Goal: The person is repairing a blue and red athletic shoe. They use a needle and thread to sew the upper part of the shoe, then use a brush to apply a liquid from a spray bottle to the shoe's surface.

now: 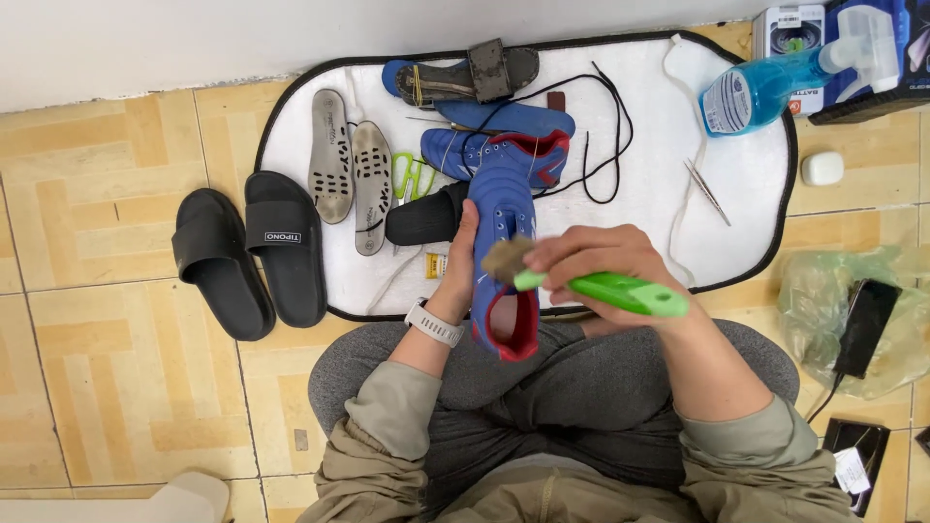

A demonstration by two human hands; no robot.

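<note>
**Over the lap: blue shoe held up, brush working its side**

Above the crossed legs, the left hand (457, 266) is closed around the blue shoe (504, 247), fingers wrapped on its left flank near the middle, with the toe pointing away toward the white mat (746, 174) and the red-lined opening nearest the body. The right hand (591, 261) is clamped on the green brush (620, 291); its bristled head rests against the shoe's right side, just beside the left hand's fingertips.

The shoe sits off the mat, carried wholly by one hand, and the hold is on one flank only. My judgement is that a hard sideways stroke could twist the shoe in that grasp or push it out, since nothing backs it on the far side. The bristles also work close to the left fingers, so a slip could scrape them. Dirt brushed loose would likely fall on the grey trousers (581, 387) rather than on the mat.

Beyond the hands lie the second blue shoe (513, 155) with loose black laces (605, 126), two grey insoles (351, 169), green scissors (415, 176), and a blue spray bottle (775, 82) at the mat's far right corner. Two black slippers (254, 254) rest on the tiles to the left.
</note>
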